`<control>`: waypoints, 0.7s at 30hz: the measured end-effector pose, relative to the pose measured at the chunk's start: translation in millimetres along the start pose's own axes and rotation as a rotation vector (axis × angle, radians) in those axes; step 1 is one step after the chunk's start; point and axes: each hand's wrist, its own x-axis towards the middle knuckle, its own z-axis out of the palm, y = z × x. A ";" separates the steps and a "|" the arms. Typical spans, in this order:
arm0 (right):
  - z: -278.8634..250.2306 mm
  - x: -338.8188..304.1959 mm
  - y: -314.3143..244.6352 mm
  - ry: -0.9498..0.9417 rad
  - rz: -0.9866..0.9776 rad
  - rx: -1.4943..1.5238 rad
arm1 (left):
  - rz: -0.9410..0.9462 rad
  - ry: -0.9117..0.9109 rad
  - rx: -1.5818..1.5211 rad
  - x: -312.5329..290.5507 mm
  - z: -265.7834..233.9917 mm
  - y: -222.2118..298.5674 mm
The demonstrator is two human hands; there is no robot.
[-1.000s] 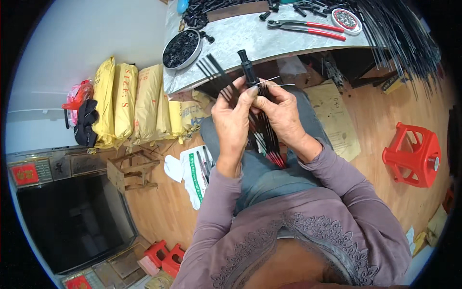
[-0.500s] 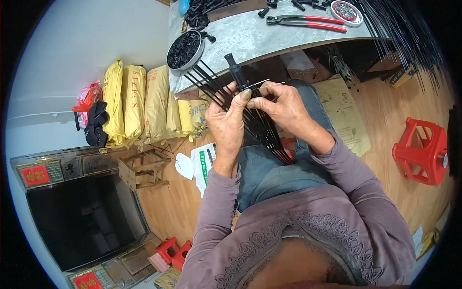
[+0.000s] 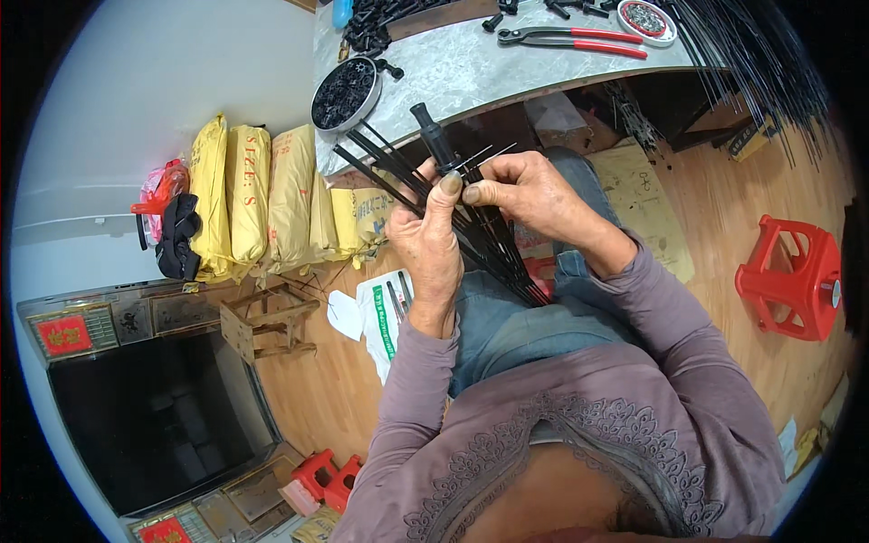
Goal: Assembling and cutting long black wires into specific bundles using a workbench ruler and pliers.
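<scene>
My left hand [image 3: 430, 240] is closed around a black umbrella runner [image 3: 434, 140], its thumb pressed at the runner's lower flange. The runner tilts up and to the left above my lap. Several thin black umbrella ribs [image 3: 507, 258] hang from it between my knees, and more ribs [image 3: 380, 156] stick out past the left hand toward the table. At the flange my right hand [image 3: 534, 195] pinches with thumb and forefinger, apparently on a rib; its fingertips are partly hidden. Two ends of thin pale wire [image 3: 498, 152] poke out above the right fingers.
On the grey table lie red-handled pincers [image 3: 575, 42], a round dish of small black parts [image 3: 346, 93], a white dish of metal bits [image 3: 648, 20] and loose black runners [image 3: 385, 23]. Long black ribs [image 3: 760, 68] overhang its right end. A red stool [image 3: 789, 279] stands right, yellow sacks [image 3: 249, 199] left.
Both hands and the runner have shifted slightly left. The right thumb has come closer to the left thumb, and the wire ends have moved left along with them.
</scene>
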 end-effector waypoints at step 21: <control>1.1 -2.0 0.8 -0.034 0.101 0.054 | 0.034 0.016 -0.012 -5.1 -0.7 -3.7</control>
